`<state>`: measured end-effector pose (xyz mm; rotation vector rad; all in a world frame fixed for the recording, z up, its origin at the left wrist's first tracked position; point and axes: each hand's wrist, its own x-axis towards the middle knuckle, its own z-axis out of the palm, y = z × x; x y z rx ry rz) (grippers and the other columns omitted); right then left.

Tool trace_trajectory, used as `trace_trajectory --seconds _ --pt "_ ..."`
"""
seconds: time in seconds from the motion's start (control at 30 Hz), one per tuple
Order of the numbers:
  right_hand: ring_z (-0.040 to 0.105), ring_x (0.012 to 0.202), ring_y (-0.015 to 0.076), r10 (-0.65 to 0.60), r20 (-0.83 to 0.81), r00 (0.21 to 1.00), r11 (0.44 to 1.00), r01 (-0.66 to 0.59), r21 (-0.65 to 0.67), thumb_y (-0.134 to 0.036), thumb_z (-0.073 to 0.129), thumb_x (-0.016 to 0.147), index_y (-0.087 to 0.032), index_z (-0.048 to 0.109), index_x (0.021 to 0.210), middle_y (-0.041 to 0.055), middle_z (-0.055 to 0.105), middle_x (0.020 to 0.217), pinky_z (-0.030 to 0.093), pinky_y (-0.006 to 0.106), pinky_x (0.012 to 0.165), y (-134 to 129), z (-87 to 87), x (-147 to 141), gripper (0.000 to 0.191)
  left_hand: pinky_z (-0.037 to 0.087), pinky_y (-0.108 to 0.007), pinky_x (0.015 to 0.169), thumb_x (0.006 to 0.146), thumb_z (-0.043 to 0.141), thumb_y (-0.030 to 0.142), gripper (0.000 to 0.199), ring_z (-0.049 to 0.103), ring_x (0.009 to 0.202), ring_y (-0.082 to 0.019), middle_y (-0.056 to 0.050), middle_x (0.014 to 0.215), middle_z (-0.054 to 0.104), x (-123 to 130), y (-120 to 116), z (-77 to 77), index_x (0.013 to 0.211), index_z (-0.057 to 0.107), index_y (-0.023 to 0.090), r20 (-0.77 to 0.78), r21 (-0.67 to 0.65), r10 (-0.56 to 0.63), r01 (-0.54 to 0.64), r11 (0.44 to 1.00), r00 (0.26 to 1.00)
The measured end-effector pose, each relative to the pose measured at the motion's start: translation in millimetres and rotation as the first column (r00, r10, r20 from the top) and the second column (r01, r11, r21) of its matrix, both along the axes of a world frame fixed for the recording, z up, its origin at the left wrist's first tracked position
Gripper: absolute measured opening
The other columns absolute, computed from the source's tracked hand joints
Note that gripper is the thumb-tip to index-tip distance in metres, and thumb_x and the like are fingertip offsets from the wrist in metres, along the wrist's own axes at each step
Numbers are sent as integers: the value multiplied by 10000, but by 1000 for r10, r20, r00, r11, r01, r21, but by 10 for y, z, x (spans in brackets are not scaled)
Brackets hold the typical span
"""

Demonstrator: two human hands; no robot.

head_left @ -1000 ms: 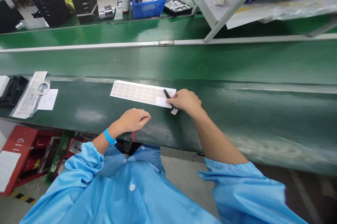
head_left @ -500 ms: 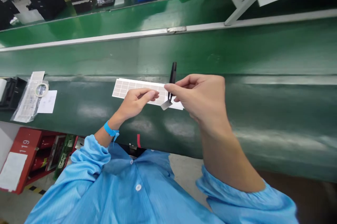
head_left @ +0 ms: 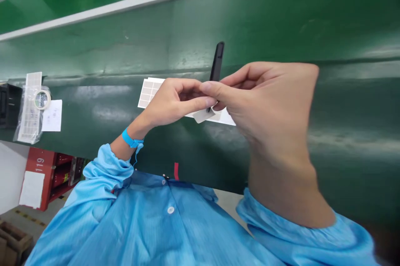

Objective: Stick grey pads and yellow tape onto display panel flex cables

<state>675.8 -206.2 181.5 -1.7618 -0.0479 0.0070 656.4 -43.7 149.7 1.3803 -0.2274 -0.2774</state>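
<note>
My right hand (head_left: 259, 99) grips black tweezers (head_left: 217, 60), which point down with their tips at a small pale grey label (head_left: 203, 115). Beside it, my left hand (head_left: 178, 101) has its thumb and fingers brought together at the tweezers, close to my right fingertips. Whether the left fingers pinch the tweezers or the label is hidden. Beneath both hands lies a white sheet of pale rectangular labels (head_left: 146, 94), partly covered by them. A blue band circles my left wrist.
At the left of the green bench (head_left: 109, 133) lie bagged label sheets (head_left: 30, 110), a tape roll (head_left: 42, 99), a white note (head_left: 52, 116) and a black holder (head_left: 9, 105). A red cabinet (head_left: 40, 157) stands below. Red tape (head_left: 176, 171) marks the front edge.
My left hand has moved right and up to meet the tweezers and my right fingertips. The view has tilted down and come closer, so the items at the back have left it.
</note>
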Motion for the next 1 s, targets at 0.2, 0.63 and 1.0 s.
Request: trace_trajectory --seconds 0.2,0.63,1.0 --pt "589 438 176 39 -131 991 997 -31 65 -473 1022 534 -127 673 614 70 609 549 387 207 347 -36 -123 156 498 513 -250 711 902 731 80 68 655 768 -86 37 805 694 99 13 20 861 726 134 -48 128 27 -21 992 998" --pt "553 427 152 60 -227 972 955 10 295 -391 978 548 -121 691 644 83 612 602 316 219 341 -301 -713 406 405 500 -234 680 1013 638 247 184 631 733 -92 37 790 671 166 179 -511 837 650 194 312 501 352 -468 728 882" --pt "529 435 147 -29 -260 965 970 90 225 -443 1025 490 -177 664 680 29 613 575 421 282 369 -276 -731 354 487 484 -318 726 979 611 214 97 636 855 -192 -20 864 651 33 85 -744 888 588 238 510 786 108 -513 344 854"
